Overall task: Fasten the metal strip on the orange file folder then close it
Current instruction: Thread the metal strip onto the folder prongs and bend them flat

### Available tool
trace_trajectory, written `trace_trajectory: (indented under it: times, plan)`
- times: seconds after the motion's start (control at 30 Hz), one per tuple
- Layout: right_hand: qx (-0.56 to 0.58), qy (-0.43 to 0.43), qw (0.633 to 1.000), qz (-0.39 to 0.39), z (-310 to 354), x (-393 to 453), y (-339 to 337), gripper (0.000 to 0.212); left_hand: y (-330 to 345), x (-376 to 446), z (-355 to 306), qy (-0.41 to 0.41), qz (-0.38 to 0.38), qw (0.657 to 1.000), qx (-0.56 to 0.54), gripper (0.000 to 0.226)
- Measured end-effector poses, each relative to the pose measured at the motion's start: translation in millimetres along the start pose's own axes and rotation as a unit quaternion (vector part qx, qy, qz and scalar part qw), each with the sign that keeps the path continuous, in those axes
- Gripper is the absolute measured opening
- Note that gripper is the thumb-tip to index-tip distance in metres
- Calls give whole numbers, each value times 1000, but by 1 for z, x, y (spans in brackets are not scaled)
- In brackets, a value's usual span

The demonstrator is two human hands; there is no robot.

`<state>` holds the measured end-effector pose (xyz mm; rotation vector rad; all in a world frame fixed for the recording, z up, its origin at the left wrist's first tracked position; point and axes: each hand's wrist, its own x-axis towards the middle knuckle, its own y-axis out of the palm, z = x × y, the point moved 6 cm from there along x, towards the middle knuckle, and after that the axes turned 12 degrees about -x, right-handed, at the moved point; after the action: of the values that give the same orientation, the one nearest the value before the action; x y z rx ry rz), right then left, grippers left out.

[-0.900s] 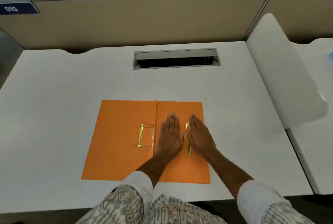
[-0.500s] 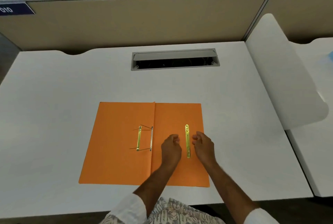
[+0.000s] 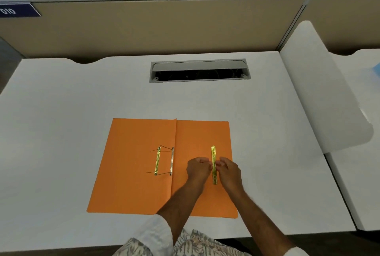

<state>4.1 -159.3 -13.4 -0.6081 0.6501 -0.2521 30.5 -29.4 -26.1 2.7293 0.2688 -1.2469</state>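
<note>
Fingertips of left hand (image 3: 197, 168) and right hand (image 3: 229, 170) curled under, contact with metal strip (image 3: 213, 164) unclear

Loads of bare desk (image 3: 61, 132) is left around the open orange file folder (image 3: 133, 173) at lower centre, on the left, right and above. The upper middle is broken up by a cable slot (image 3: 199, 70), and the top is walled off by a partition (image 3: 164, 27). The folder's middle is occupied by upright prongs (image 3: 164, 161); its right half is taken up by both hands and the metal strip (image 3: 213, 153).
</note>
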Motion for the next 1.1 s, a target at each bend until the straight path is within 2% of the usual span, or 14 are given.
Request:
trace_trajectory:
  times: [0.13, 0.27, 0.33, 0.47, 0.63, 0.73, 0.8, 0.9, 1.0, 1.1]
  plan:
    - [15, 10, 1000, 3, -1, 0, -1, 35, 3, 1, -4, 10, 4, 999, 31, 17]
    - [38, 4, 999, -2, 1, -5, 3, 37, 9, -1, -11, 74, 23, 988, 135, 9]
    - [51, 3, 999, -5, 1, -6, 5, 36, 8, -2, -14, 93, 29, 983, 153, 9]
    - [42, -6, 999, -18, 4, -4, 7, 30, -7, 1, -22, 95, 47, 984, 141, 12]
    - [97, -33, 993, 55, 30, -9, 28, 17, -48, 5, -33, 88, 70, 988, 105, 12]
    - [105, -57, 989, 85, 51, -10, 47, 15, -77, 4, -45, 94, 70, 990, 74, 10]
    - [82, -78, 989, 95, 67, -8, 63, 18, -99, 4, -56, 102, 55, 992, 58, 9]
    - [-14, -156, 986, 63, 95, -3, 81, 24, -136, 11, -72, 119, 7, 992, 42, 14]
    - [-140, -254, 956, 46, 121, 3, 103, 33, -163, 22, -84, 121, -25, 992, 34, 14]
    - [-223, -276, 934, 50, 136, 10, 121, 41, -175, 34, -90, 115, -29, 993, 29, 10]
